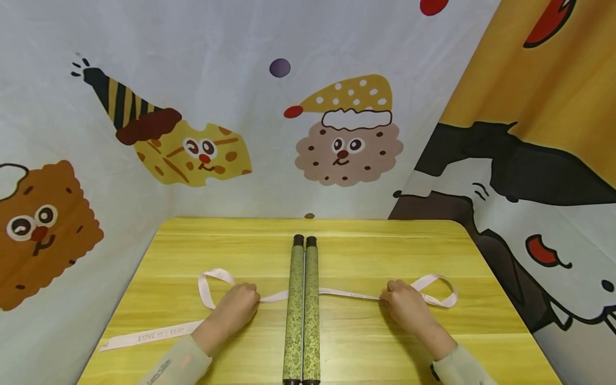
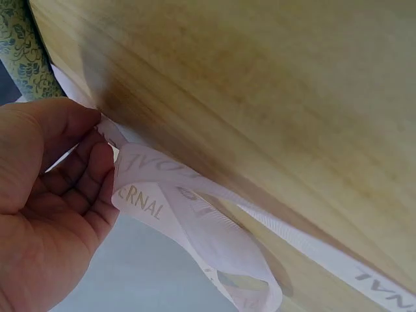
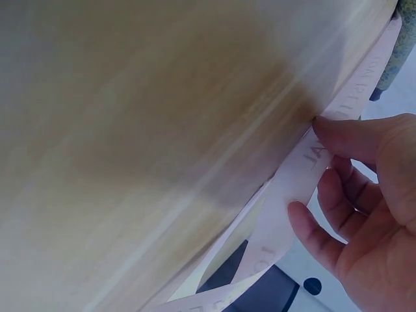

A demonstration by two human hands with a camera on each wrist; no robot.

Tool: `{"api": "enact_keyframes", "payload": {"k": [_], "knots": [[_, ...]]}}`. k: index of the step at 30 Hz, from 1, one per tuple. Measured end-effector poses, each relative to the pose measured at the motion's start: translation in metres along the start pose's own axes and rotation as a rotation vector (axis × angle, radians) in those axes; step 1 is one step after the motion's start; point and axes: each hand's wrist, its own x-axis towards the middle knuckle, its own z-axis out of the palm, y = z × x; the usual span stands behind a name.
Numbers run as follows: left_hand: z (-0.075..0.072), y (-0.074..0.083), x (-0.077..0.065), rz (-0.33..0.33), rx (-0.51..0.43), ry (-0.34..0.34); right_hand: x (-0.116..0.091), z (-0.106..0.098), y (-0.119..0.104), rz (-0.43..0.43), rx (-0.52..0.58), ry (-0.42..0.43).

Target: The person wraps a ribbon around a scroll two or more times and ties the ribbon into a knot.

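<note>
A scroll with two rolls [image 1: 312, 321], covered in green patterned cloth with dark end knobs, lies lengthwise on the table. A pale pink ribbon [image 1: 348, 293] printed with lettering comes out from beneath both its sides. Left of the scroll, my left hand [image 1: 236, 306] pinches the ribbon between thumb and fingers. In the left wrist view, a ribbon loop [image 2: 224, 240] hangs beside those fingers. To the right, my right hand [image 1: 406, 306] pinches the other stretch, with the thumb pressed on the ribbon [image 3: 312, 156] in the right wrist view. Another loop curls beyond this hand.
The yellow wood-grain table [image 1: 385, 248] has rounded far corners. A loose ribbon tail [image 1: 154, 334] trails to the left across it. Behind stands a white curtain [image 1: 260, 171] with cartoon food prints, and at the right hangs cloth [image 1: 544, 176] with a large cartoon animal.
</note>
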Motion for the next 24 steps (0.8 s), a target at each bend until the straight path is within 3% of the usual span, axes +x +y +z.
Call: {"api": "enact_keyframes", "payload": {"k": [8,17,21,24], "knots": [[-0.003,-0.0011,-0.0039,0.043,0.005,0.0,-0.0029,-0.0012,-0.0011,-0.02,-0.01,0.012],[-0.0059,-0.0044,-0.0068,0.045,-0.008,-0.006,-0.004,-0.0028,-0.0009,-0.025,0.02,-0.006],[-0.0061,-0.0058,-0.0093,0.031,-0.01,-0.012,-0.0048,-0.0028,-0.0015,-0.019,0.035,-0.002],[-0.0065,-0.0047,-0.0098,-0.016,-0.012,0.0,-0.004,-0.0026,-0.0028,-0.018,0.039,0.046]]}}
